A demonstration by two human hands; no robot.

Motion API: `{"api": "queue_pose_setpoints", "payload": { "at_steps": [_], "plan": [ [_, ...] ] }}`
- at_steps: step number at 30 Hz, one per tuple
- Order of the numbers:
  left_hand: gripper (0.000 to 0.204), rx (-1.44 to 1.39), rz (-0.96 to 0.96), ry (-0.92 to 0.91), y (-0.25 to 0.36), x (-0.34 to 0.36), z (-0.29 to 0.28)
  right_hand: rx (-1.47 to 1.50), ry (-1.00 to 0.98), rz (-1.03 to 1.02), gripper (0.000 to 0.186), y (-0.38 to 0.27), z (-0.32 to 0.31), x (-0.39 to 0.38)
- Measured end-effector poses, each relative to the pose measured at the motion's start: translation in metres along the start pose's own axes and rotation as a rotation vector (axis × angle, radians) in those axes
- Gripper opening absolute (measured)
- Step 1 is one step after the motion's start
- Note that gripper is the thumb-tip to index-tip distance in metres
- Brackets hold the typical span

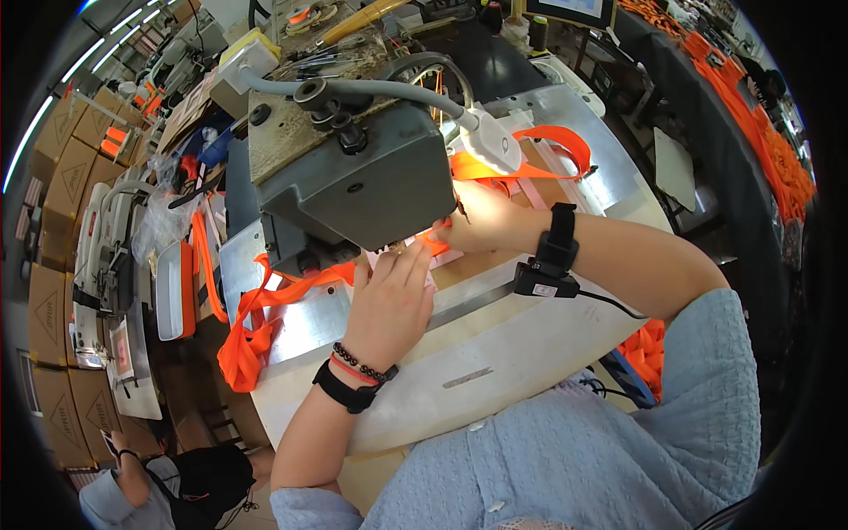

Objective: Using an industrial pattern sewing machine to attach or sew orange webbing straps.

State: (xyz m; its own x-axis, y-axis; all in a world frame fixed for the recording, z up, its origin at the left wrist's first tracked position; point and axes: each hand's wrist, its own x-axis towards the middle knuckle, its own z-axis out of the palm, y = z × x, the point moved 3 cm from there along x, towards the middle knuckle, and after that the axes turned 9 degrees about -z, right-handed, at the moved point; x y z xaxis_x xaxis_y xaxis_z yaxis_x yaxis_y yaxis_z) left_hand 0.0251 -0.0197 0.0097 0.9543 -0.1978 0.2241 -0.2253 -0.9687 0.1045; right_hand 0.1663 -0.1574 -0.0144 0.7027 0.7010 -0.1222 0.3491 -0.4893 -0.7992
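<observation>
A grey sewing machine head [353, 185] stands over the work surface, hiding the needle area from me. My left hand [389, 305] lies below it with fingers stretched out flat, fingertips on pink and orange material by the machine's lower edge. From the right, my right hand [484, 216] reaches in beside the head. Its fingers are bent onto an orange strap [435, 240], though the head covers part of them. Another length of orange strap [305, 287] runs leftward from my left hand and bunches over the table's left edge. An orange loop [565, 141] curls behind my right hand.
A white lamp [491, 141] on a grey flexible neck shines beside the head. Left are an orange-and-white tray [177, 291] and stacked cartons [62, 309]. Heaped orange straps [733, 106] cover a dark table at right. A person [177, 486] is at lower left.
</observation>
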Motion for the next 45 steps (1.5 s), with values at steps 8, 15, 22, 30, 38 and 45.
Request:
{"api": "queue_pose_setpoints", "payload": {
  "at_steps": [8,15,22,30,38,45],
  "plan": [
    [0.051,0.061,0.000,-0.043,0.000,-0.001,0.002,-0.134,-0.006,-0.099,0.014,0.006,0.003,0.006],
    [0.048,0.052,-0.022,-0.031,0.001,-0.001,0.001,-0.231,0.026,-0.179,0.013,0.005,0.005,0.006],
    [0.049,-0.043,-0.035,-0.047,-0.001,0.006,-0.003,-0.683,0.245,-0.607,0.026,-0.007,0.011,-0.022],
    [0.055,-0.006,-0.054,-0.087,0.003,0.004,-0.003,-0.950,0.066,-0.943,0.022,-0.024,-0.018,-0.047],
    [0.061,-0.009,-0.050,-0.124,0.000,0.003,-0.004,-1.111,0.031,-1.017,0.020,-0.013,-0.001,-0.050],
    [0.070,-0.009,-0.075,-0.170,-0.006,-0.011,-0.014,-0.867,0.053,-1.002,0.033,-0.009,-0.002,-0.050]
  ]
}}
